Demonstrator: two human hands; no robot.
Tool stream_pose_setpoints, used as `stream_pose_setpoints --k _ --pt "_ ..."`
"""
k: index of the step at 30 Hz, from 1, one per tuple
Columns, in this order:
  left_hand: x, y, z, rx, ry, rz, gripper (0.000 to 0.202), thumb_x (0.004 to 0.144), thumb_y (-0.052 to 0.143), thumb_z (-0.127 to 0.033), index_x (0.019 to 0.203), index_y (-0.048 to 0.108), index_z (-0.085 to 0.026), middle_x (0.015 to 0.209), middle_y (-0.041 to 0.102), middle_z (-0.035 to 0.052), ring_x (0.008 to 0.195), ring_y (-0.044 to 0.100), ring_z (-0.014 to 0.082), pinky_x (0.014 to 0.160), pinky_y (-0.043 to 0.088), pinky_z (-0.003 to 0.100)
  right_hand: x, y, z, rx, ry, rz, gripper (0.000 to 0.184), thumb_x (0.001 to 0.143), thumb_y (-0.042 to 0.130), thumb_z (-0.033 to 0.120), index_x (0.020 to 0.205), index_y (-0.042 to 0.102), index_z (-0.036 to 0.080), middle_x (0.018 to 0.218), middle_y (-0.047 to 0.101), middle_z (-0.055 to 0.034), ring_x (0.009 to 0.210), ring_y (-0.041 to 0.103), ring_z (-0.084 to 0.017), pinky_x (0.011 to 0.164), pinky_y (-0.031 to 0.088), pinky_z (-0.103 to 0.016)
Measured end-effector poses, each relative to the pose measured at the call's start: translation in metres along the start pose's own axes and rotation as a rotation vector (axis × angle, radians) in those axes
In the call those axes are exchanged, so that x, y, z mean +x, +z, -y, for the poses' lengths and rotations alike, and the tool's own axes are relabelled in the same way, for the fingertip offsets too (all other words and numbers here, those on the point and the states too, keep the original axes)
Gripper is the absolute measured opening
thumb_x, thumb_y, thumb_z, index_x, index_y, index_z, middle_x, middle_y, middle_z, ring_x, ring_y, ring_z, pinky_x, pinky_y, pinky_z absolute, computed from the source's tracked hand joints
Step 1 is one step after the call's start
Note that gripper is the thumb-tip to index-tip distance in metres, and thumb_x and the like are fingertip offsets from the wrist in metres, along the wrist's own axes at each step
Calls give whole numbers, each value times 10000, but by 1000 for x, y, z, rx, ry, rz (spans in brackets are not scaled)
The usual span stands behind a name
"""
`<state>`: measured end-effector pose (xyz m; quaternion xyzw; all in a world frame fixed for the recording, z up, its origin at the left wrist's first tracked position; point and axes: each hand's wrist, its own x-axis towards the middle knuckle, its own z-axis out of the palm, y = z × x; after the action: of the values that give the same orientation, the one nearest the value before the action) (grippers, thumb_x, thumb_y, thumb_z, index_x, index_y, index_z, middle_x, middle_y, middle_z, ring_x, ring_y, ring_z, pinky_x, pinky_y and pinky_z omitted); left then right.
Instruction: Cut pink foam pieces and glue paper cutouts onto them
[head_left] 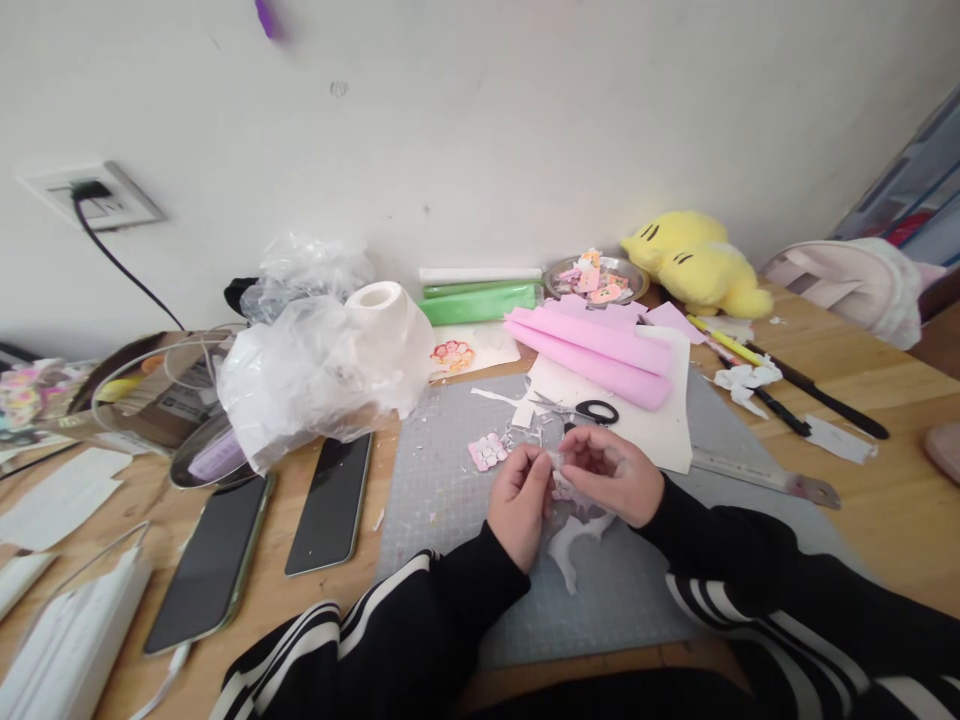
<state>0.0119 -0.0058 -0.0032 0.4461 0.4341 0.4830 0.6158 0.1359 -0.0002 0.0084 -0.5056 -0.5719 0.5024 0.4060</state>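
Note:
Over the grey cutting mat, the fingertips of my left hand and my right hand are pinched close together. A small pale bit shows between them, too small and blurred to name. Just under the fingers is a pink paper piece with white shapes, partly hidden. To the left lies a similar pink cutout beside thin white slivers. A torn white paper scrap rests below my hands. Scissors with black handles lie beyond my right hand.
Pink crepe paper lies on white sheets behind the scissors. A steel ruler and craft knife are at right. Two phones, a power strip and a plastic bag stand left. A yellow plush toy sits behind.

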Motion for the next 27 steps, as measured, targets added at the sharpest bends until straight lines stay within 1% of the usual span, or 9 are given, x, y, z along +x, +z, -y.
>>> stream_pose_setpoints --k 2,7,14,17,19,21,23,26,27 --pt "0 1 -1 2 -7 0 212 750 460 -343 643 419 -165 446 379 -88 330 281 26 347 211 155 0 0 0 -19 -12 -3 170 661 530 248 806 487 170 625 463 31 517 418 -71 480 362 -202" --pt "-2 1 -3 28 -9 9 195 755 456 -317 642 427 -161 435 378 -88 339 284 28 358 223 151 2 -1 -2 -94 1 -21 87 673 501 246 660 478 163 550 424 39 480 370 -64 451 314 -201" --pt "-1 2 -1 56 7 -9 198 771 423 -322 645 401 -171 451 369 -90 331 274 30 352 213 161 3 -2 2 26 15 -98 133 646 508 277 646 457 155 526 406 53 450 380 -55 429 310 -192" --pt "3 -7 -1 133 59 -47 187 785 397 -319 661 403 -180 465 359 -85 348 281 43 366 237 173 3 -2 2 31 5 -101 128 649 509 277 649 467 155 528 413 52 451 391 -56 428 319 -190" --pt "7 -20 -3 276 165 -75 172 795 383 -309 686 423 -182 509 380 -70 392 320 57 408 280 186 2 -2 2 22 5 -96 126 657 501 278 658 486 153 537 432 44 457 400 -58 431 325 -191" --pt "12 -37 -7 532 326 -88 168 796 387 -284 683 454 -177 576 424 -37 493 391 82 497 330 210 1 -1 2 9 20 -70 133 665 490 279 670 510 148 556 459 31 465 411 -61 435 331 -193" --pt "16 -53 -14 769 431 -76 167 791 390 -252 667 468 -172 625 453 -8 581 431 109 566 349 235 -1 1 2 -11 38 -36 140 669 484 275 674 527 142 559 469 24 464 414 -63 435 333 -195" --pt "23 -70 -22 1028 482 -77 162 771 399 -222 629 458 -169 661 464 15 604 443 127 582 361 255 -3 3 3 -38 44 -2 144 674 479 268 673 538 137 539 462 26 456 416 -65 441 339 -200" --pt "24 -73 -24 1111 481 -106 144 761 405 -216 638 464 -168 677 475 24 629 456 139 604 366 270 -3 4 3 -42 42 1 146 676 478 269 674 539 136 536 462 26 455 420 -66 443 343 -202"
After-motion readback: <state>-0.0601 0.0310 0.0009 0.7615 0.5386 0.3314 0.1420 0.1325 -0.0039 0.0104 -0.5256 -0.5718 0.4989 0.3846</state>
